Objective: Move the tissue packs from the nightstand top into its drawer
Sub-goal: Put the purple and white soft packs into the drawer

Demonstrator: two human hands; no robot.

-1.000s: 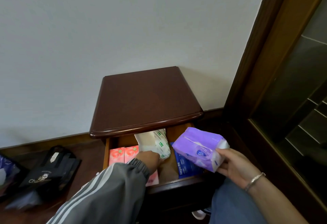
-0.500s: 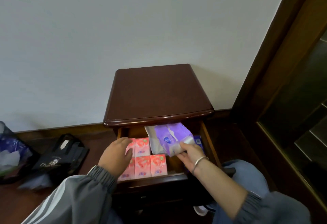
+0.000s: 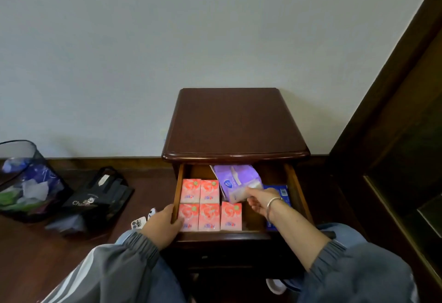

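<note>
- Against the wall, the nightstand stands with nothing on its dark top, so the job looks all but finished.
- Its drawer is pulled well out, which leaves room to reach in from above.
- On the floor to the left sit a waste bin and a black bag, well apart from the work.
- Inside the drawer, the purple tissue pack lies tilted at the back middle, its far end under the nightstand's front edge. It is probably the last one to be settled.
- Five pink packs fill the left side in two tidy rows, flat and touching. Packing them this close saves space for the bigger pack.
- A blue pack lies along the right side, partly hidden by the forearm.
- The left hand grips the drawer's left front corner with the thumb hooked over the wall, likely to steady it.
- The right hand has its fingers curled on the purple pack's near end, apparently to push it in.
- A phone lies on the floor just beside the left wrist.
</note>
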